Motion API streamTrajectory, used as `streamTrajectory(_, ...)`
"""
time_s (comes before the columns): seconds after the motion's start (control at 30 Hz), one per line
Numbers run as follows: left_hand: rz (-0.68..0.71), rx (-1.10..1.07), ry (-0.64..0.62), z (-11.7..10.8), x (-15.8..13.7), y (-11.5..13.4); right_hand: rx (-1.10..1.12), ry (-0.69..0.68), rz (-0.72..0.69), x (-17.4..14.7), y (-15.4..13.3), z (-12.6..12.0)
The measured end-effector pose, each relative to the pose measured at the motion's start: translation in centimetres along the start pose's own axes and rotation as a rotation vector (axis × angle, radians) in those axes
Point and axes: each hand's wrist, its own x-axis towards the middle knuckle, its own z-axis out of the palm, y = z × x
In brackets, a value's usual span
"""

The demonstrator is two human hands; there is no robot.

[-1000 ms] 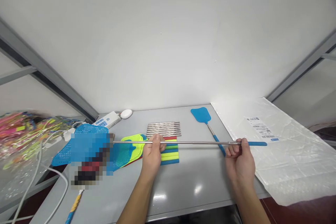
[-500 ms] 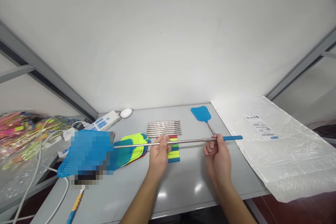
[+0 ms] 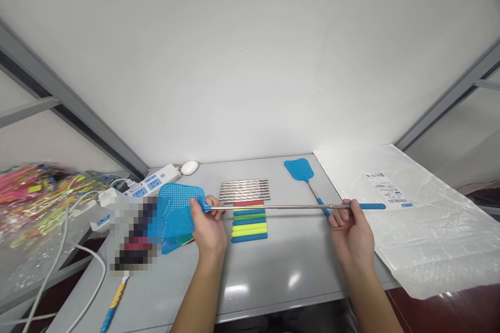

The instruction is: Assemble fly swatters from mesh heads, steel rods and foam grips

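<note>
Both my hands hold one long fly swatter level above the grey table. Its blue perforated head points left, its thin metal rod runs across, and its blue grip sticks out to the right. My left hand is closed round the neck, where the head meets the rod. My right hand pinches the rod just before the grip. Under the rod lies a row of coloured handle grips in red, blue, green and yellow. Behind them, several metal rods lie side by side. A second blue fly swatter rests beyond my right hand.
A power strip with white cables and a white round device stand at the back left. Plastic-wrapped colourful items fill the far left. A white plastic mailer covers the right side. A pixelated patch hides something at left.
My left hand has moved left along the rod to the neck. My right hand and the swatter have shifted right, uncovering more of the coloured grips.
</note>
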Motion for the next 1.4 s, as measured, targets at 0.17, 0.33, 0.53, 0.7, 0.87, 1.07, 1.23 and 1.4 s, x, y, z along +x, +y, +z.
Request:
streamTrajectory(0.17, 0.051, 0.076, 0.091, -0.3, -0.2, -0.9, 0.009, 0.019, -0.013, 0.3, 0.0, -0.6)
streamTrajectory(0.33, 0.078, 0.108, 0.097, 0.2, -0.8, -1.6, 0.003, 0.026, -0.022, -0.9, 0.4, 0.5)
streamTrajectory(0.53, 0.043, 0.1, -0.018, 2.7, -3.5, -3.0, -0.029, -0.095, 0.094, -4.7, 3.0, 4.6)
streamTrajectory(0.7, 0.056, 0.106, -0.026, 2.0, -3.4, -2.6, -0.084, -0.173, 0.134, -4.6, 3.2, 5.2)
streamTrajectory(0.87, 0.081, 0.107, 0.037, 0.5, -2.2, -1.4, -0.128, -0.176, 0.19, -2.9, 2.5, 3.2)
streamTrajectory(1.07, 0.097, 0.105, 0.099, -0.2, -0.9, -1.0, -0.419, -0.276, 0.172, -1.8, 1.9, -0.2)
streamTrajectory(1.23, 0.082, 0.096, 0.078, -0.2, -0.7, -0.6, -0.841, -0.405, 0.078, -1.1, 1.1, -2.0)
streamTrajectory(1.4, 0.046, 0.116, -0.026, 1.2, -2.1, -1.5, -1.027, -0.468, -0.029, -2.1, 1.3, -0.7)
